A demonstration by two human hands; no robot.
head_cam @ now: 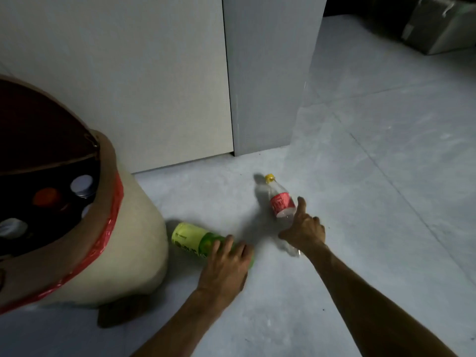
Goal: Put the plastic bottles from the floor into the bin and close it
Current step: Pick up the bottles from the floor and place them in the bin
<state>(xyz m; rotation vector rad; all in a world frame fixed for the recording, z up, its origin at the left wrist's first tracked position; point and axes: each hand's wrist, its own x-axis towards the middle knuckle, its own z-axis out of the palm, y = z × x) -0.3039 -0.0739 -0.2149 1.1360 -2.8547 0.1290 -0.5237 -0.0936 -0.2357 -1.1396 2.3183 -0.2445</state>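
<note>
A green bottle (192, 237) with a pale yellow-green label lies on its side on the grey floor, right beside the bin. My left hand (228, 266) rests over its right end, fingers curled on it. A clear bottle (280, 203) with a red label and yellow cap lies further right, cap pointing away. My right hand (305, 231) is wrapped around its lower half, thumb up along the label. The round beige bin (134, 228) with a red tape band stands at the left, its lid up, several bottle caps showing inside.
A white cabinet (154, 86) stands just behind the bottles, its corner (233, 150) near the clear bottle. A taped cardboard box (438, 27) sits at the far right back. Grey floor (373, 176) stretches to the right.
</note>
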